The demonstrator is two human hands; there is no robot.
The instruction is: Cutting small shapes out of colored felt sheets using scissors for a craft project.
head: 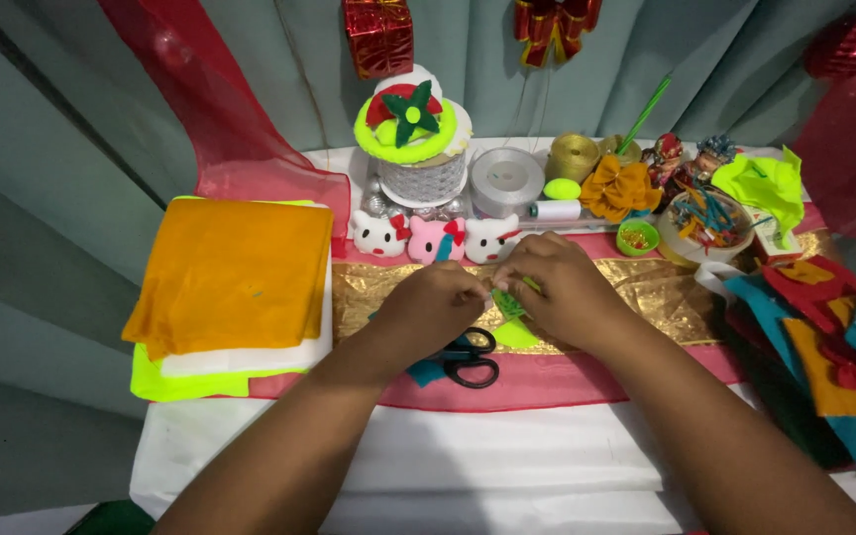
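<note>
green felt, a small scrap of it (508, 302), pinched between both sets of fingertips over the gold cloth strip (646, 287). left hand (430, 309) and right hand (562, 287) meet at table centre, fingers closed on the piece. black scissors (470, 359) lie idle just below, a cut green shape (517, 334) beside them. orange felt stack (230, 272) untouched at left, so it looks early: one small piece in work, plenty uncut.

white table (507, 466), gold cloth (661, 287), scissors (470, 359)
</note>
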